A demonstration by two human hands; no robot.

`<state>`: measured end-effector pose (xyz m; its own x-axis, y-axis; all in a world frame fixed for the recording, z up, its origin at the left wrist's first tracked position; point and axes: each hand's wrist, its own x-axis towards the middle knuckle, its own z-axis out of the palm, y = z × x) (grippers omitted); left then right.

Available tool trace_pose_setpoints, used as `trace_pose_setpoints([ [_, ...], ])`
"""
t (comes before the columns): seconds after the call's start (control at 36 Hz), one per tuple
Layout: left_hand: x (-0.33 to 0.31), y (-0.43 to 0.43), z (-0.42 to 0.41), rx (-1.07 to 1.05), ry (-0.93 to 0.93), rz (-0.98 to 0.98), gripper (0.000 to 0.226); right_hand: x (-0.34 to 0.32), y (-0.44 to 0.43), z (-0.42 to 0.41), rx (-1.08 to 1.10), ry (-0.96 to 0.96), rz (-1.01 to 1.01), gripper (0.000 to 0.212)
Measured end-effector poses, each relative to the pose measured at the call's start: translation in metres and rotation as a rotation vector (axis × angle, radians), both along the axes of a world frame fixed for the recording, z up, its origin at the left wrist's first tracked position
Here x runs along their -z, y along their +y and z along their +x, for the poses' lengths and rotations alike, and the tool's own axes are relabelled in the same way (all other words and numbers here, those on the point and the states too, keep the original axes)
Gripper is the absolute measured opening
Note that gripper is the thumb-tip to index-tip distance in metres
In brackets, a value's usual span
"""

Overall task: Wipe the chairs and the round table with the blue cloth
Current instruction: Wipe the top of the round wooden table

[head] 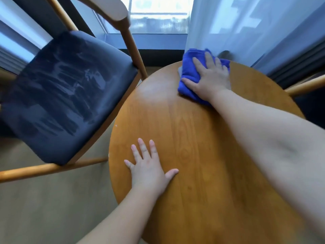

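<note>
Sheer curtain [246, 29] and window back the round table [193, 138], where the folded blue cloth [188, 74] lies at the far edge under the flat, straight-fingered right hand [209, 76]. Nearer, the left hand [149, 166] rests spread and empty. A dark-seated chair [66, 95] stands left.

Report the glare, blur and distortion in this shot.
Head view: the window is blown out to white; a pale sheen lies on the round table near the chair; the right hand and blue cloth are slightly motion-smeared; wide-angle bending curves the chair frame and table rim.
</note>
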<state>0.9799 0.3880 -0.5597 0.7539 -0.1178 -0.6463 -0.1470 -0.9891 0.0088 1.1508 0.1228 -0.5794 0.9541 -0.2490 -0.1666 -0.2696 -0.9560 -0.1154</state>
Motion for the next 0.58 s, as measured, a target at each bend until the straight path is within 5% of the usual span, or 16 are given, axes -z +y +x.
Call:
trace_pose_setpoints([
  [0.22,-0.004,-0.001,-0.002,-0.021,-0.013,-0.013,0.120,-0.003,-0.054,-0.056,0.112,0.019,-0.046,0.089],
  [0.58,-0.009,-0.047,0.024,0.123,-0.074,-0.115,0.123,-0.006,0.003,-0.089,0.124,0.008,-0.020,0.084],
])
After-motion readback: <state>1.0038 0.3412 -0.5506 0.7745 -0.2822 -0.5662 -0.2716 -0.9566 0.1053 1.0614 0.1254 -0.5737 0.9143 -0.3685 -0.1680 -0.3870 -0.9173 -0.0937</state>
